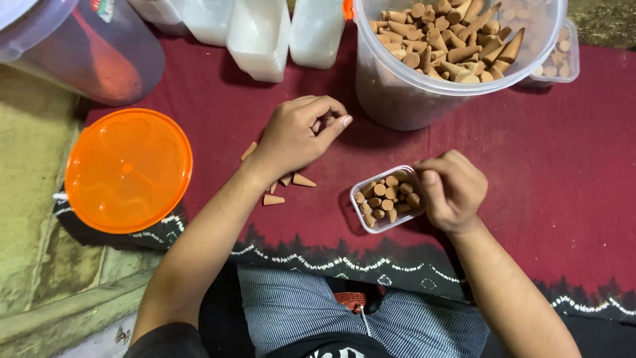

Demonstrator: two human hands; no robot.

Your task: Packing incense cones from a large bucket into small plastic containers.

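Right hand: the right hand [452,191], lower centre-right of the frame, is curled with thumb and forefinger pressed against the right edge of the small clear box [388,198]; whether a cone sits between the fingertips cannot be told.
Left hand: the left hand [299,134], centre of the frame, is loosely closed, fingers folded toward the thumb; what it holds, if anything, is hidden.
Hands: apart, with the box lying between them and lower.
Small clear box: rectangular, nearly full of brown cones [387,196] standing mostly base-up; its long axis runs lower left to upper right. It touches the right hand and lies to the right of and below the left hand.
Nearer hand: the right.
Loose cones: a few loose cones [291,183] lie on their sides by the left wrist, left of the box.
Large tub: the clear tub [424,86], upper centre-right, holds a heap of cones, above both hands.
Orange lid: the round orange lid [128,170] lies flat at left, well apart from the box.
Empty boxes: stacked white boxes [260,40] along the top edge.
Surface: a dark red cloth [563,166] with a patterned border, over a rough floor; the person sits at its lower edge.
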